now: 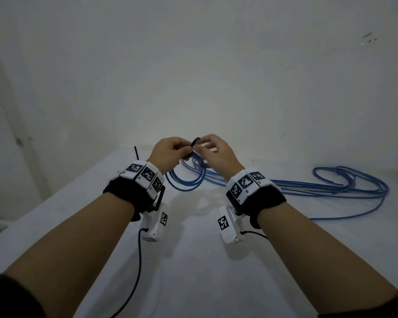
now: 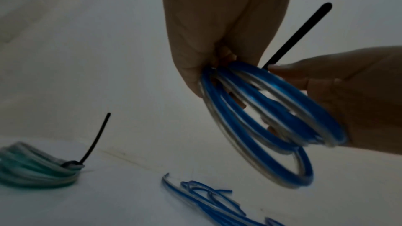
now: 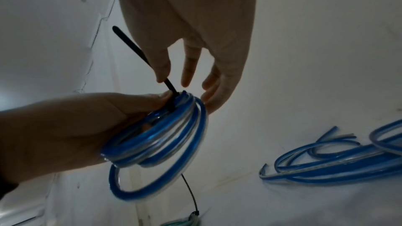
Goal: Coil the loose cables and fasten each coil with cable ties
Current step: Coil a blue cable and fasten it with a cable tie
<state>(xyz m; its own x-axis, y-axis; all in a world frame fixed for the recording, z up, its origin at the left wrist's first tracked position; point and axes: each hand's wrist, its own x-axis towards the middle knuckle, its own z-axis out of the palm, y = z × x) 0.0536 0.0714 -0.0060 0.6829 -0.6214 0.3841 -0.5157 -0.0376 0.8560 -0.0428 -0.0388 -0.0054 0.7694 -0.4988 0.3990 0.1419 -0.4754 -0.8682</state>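
Wrist views reveal both hands' grips pinching blue coil [image 3: 165,137] and black tie [image 3: 139,52] (head view hides this).

A white table [image 1: 193,260] meets a pale wall at its far edge. On it, to the right, loose blue cables [image 1: 331,189] sprawl in long loops, their cut ends lying near the middle. At the far left rests a greenish coil [image 2: 37,167] bound by a black cable tie [image 2: 95,140] whose tail sticks up.
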